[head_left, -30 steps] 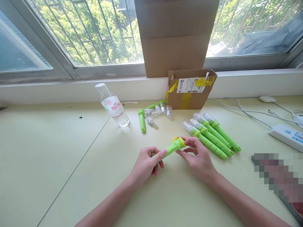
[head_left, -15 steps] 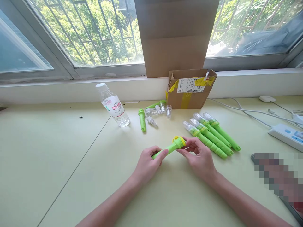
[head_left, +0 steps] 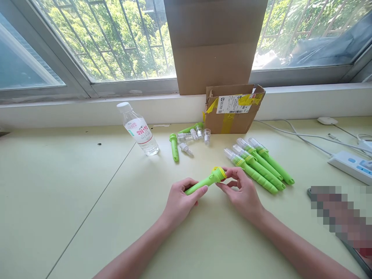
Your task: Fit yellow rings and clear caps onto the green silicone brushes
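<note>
My left hand (head_left: 186, 197) is wrapped round the lower part of a light green hollow handle (head_left: 207, 182), which tilts up to the right over the table. A yellow ring (head_left: 221, 173) sits around its wider, threaded end. The fingertips of my right hand (head_left: 240, 190) are closed in a pinch at that ring, partly hiding it. Beyond my right hand, several similar green handles with clear caps (head_left: 255, 166) lie side by side. Another green handle (head_left: 174, 148) without a clear cap lies farther back, beside clear plastic caps (head_left: 207, 136) and small white-and-clear nozzle pieces (head_left: 186, 149).
A water bottle (head_left: 139, 130) stands at the back left. An open cardboard box (head_left: 232, 120) is against the window wall. At the right are a white power strip (head_left: 350, 164), cables (head_left: 308, 135) and a blurred-out phone-like object (head_left: 340, 221).
My right fingertips have shifted slightly on the yellow ring, and the ring now appears more closely around the handle's end. My left hand keeps its grip nearly unmoved.
</note>
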`<state>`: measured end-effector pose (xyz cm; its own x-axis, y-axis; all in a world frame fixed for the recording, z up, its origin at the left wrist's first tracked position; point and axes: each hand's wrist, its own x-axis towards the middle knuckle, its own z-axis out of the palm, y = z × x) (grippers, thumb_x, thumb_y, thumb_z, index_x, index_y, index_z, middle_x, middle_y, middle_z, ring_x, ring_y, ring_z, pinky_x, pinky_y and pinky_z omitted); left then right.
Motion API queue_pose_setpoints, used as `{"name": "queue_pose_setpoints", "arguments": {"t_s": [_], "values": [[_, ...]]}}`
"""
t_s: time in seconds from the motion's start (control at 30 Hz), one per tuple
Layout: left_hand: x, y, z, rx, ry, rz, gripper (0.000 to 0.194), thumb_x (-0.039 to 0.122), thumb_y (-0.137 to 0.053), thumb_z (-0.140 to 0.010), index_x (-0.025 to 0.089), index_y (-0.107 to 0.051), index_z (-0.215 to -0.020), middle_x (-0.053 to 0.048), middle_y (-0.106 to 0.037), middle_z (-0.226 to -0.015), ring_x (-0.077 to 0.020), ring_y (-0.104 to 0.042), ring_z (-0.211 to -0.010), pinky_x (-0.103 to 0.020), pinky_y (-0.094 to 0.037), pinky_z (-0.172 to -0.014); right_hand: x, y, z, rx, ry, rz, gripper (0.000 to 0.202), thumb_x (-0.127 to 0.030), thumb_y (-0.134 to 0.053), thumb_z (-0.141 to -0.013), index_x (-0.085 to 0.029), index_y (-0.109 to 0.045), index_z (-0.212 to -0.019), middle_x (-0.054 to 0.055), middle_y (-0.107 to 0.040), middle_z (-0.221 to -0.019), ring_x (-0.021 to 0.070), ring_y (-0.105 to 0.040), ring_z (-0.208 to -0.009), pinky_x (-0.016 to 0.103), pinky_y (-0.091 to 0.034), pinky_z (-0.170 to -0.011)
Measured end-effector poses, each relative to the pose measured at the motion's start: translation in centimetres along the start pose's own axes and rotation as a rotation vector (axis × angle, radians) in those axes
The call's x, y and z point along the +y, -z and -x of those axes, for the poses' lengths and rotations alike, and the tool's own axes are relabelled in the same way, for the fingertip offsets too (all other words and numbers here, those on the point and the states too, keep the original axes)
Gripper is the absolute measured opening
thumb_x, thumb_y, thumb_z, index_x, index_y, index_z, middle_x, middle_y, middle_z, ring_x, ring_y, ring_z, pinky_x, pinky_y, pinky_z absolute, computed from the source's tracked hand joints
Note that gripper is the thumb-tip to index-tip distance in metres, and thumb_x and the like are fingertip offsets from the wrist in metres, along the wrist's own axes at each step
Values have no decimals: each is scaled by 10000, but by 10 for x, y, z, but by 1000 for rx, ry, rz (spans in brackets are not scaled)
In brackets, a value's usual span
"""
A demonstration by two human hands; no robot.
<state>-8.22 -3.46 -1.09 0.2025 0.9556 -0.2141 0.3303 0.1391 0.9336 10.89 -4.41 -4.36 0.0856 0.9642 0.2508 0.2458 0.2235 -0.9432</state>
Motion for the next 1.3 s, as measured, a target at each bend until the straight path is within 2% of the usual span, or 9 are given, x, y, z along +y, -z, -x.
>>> {"name": "queue_pose_setpoints", "arguments": {"t_s": [0.2, 0.4, 0.6, 0.8, 0.97, 1.13, 1.3], "values": [[1, 2, -1, -31, 30, 30, 322, 487, -647, -749, 170, -610, -701, 51, -491, -466, -80, -418, -378, -203, -311, -388, -3, 0, 2, -5, -16, 33, 196, -292, -656, -810, -240, -491, -901, 71, -604, -1207, 219, -654, -897, 354, -580, -674], [1, 3, -2, -61, 47, 70, 362, 515, -615, -763, 165, -578, -677, 22, -569, -565, -82, -459, -404, -203, -328, -399, -4, 0, 1, -9, 3, 64, 187, -307, -662, -805, -235, -514, -895, 80, -621, -1186, 228, -659, -879, 354, -588, -647], [2, 4, -2, -113, 57, 92, 381, 522, -573, -798, 159, -551, -684, 14, -570, -552, -75, -433, -392, -205, -315, -413, -4, -1, 1, -40, 35, 56, 268, -316, -671, -797, -246, -455, -938, 81, -604, -1204, 173, -659, -717, 346, -597, -581], [3, 6, -3, -143, 94, 113, 313, 459, -622, -767, 162, -549, -696, 13, -577, -559, -76, -432, -393, -208, -305, -421, -1, 0, -2, -60, 118, 4, 265, -302, -676, -801, -241, -446, -919, 85, -599, -1191, 202, -668, -869, 393, -622, -717], [5, 8, -3, -172, 103, 147, 347, 485, -627, -752, 164, -542, -651, 16, -572, -531, -71, -423, -380, -210, -295, -424, 1, 1, -2, -28, 216, 54, 178, -251, -632, -832, -241, -467, -898, 76, -628, -1151, 207, -664, -891, 407, -621, -717], [5, 8, -3, -210, 88, 132, 404, 532, -561, -800, 162, -537, -638, 8, -593, -523, -69, -427, -365, -210, -303, -420, 0, 2, 0, 9, 226, 110, 142, -224, -630, -832, -242, -495, -872, 69, -647, -1146, 197, -680, -806, 411, -616, -705], [3, 11, -6, -246, 70, 141, 433, 551, -515, -834, 150, -552, -675, -20, -624, -565, -69, -442, -370, -204, -314, -415, -3, 2, 1, 16, 235, 135, 157, -207, -631, -820, -243, -484, -864, 73, -659, -1128, 213, -679, -844, 395, -615, -670]]}}
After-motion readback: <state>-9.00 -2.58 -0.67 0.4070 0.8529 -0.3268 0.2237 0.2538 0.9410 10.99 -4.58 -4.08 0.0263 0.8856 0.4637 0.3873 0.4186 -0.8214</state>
